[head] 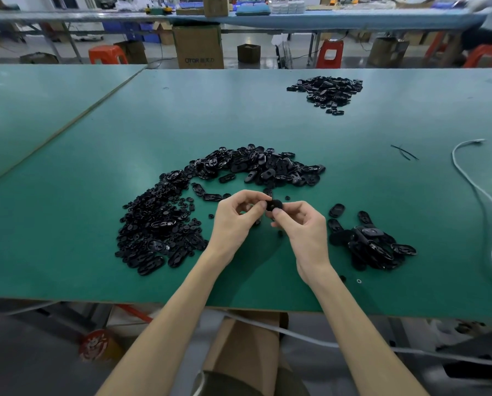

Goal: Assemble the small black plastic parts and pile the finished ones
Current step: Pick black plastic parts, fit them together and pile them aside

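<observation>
Both hands meet above the green table (267, 115) and pinch one small black plastic part (274, 205) between their fingertips. My left hand (236, 221) grips it from the left, my right hand (302, 227) from the right with the thumb under it. A large curved heap of loose black parts (159, 221) lies left of and behind the hands, reaching to larger oval pieces (267, 167). To the right of my right hand sits a smaller pile of black oval parts (373, 244). Another pile (327, 90) lies far back on the right.
A white cable (473, 184) curves along the table's right side, near a thin black strip (404, 152). A tiny ring (358, 280) lies close to the front edge. Cardboard boxes (199, 47) and red stools (107, 54) stand behind the table.
</observation>
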### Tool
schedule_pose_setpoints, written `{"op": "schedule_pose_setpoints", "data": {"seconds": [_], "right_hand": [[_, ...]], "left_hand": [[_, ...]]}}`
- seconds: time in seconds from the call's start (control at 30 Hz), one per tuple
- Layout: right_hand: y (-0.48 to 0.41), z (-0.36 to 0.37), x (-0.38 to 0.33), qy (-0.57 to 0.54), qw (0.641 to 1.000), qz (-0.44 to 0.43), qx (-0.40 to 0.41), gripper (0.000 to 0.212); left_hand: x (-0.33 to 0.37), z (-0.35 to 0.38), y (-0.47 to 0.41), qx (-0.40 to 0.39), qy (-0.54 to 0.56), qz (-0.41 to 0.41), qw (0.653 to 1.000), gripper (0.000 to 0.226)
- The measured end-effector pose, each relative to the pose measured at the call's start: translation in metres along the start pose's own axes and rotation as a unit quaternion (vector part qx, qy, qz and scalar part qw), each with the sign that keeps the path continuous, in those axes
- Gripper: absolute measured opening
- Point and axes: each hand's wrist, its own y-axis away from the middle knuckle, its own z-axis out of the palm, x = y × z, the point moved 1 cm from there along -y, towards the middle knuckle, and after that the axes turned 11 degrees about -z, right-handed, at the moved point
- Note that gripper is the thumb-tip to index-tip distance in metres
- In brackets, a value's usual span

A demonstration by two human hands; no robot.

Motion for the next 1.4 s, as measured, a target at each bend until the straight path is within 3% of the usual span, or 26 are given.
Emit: {"op": "schedule_pose_setpoints", "data": {"seconds": [0.37, 1.4], "right_hand": [[0.0006, 0.0022, -0.0023, -0.054, 0.999, -0.006, 0.004, 0.007], [0.0024, 0.0026, -0.0056, -0.034, 0.999, -0.019, -0.008, 0.007]], "left_hand": [[0.0043, 0.0022, 0.004, 0.004, -0.009, -0.013, 1.0, 0.013], [-0.0002, 0.0012, 0.002, 0.018, -0.022, -0.039, 0.999, 0.019]]}}
